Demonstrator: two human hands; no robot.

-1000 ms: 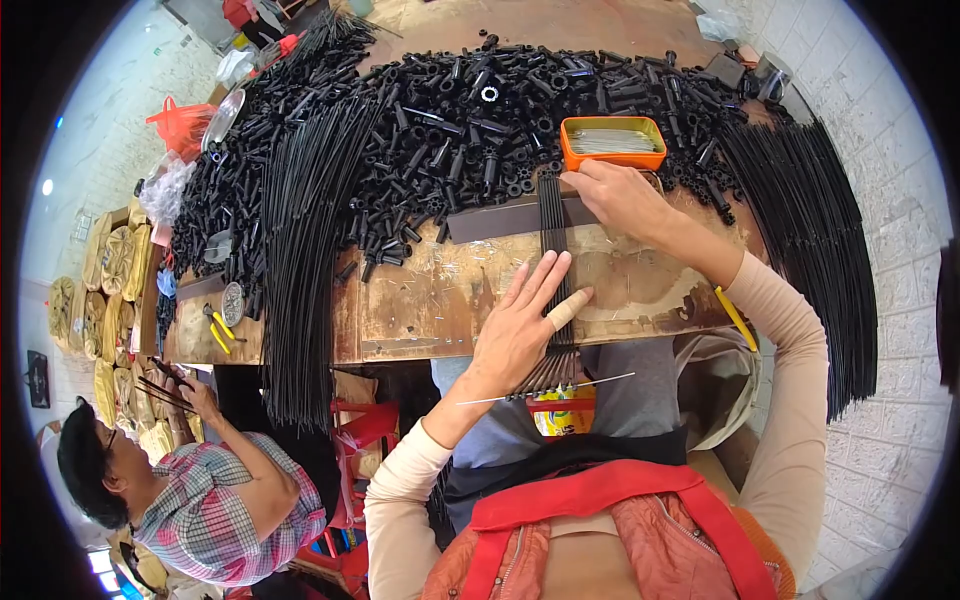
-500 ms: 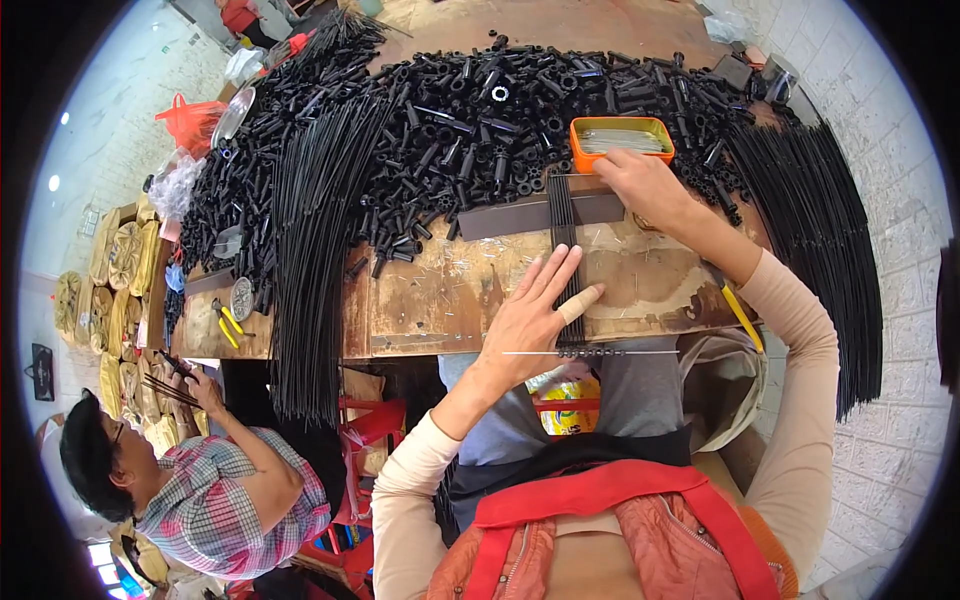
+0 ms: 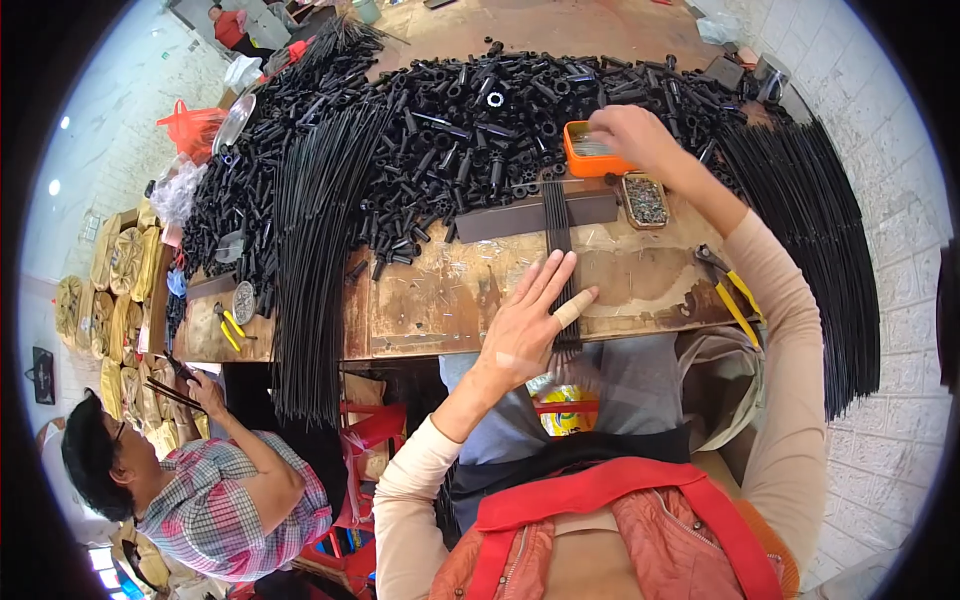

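Observation:
My left hand lies flat over a bundle of thin black rods, fingers stretched out and a tan bandage round one finger. The rods cross the table's front edge; their near ends, below my hand, are blurred. A thin pale wire there is smeared too. My right hand is above an orange box holding thin silvery wires. Its fingers curl together and point down into the box; what they pinch, if anything, is hidden.
A dark bar lies across under the rods. A tin of small metal pieces and yellow-handled pliers sit at right. Black tubular parts heap behind. Long rods hang at left. A co-worker sits at left.
My right hand has lifted and moved farther over the orange box, uncovering the tin beside it. The wire across the near rod ends has tilted and blurred. My left hand stays nearly in place.

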